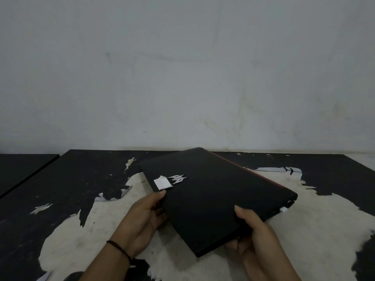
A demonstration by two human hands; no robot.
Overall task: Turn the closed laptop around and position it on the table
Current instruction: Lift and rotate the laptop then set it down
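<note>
A closed black laptop [213, 191] with a silver logo, a white sticker and a red strip along its far edge is held at an angle over the table [81, 179], one corner pointing toward me. My left hand [142, 222] grips its left edge, thumb on the lid near the sticker. My right hand [257, 238] grips the near right edge, thumb on top and fingers underneath. Whether the laptop's far side touches the table, I cannot tell.
The table top is black with its coating peeled off in a large pale patch [304, 230] under and around the laptop. A second dark surface [22, 171] adjoins at the far left. A pale wall [182, 78] rises right behind the table.
</note>
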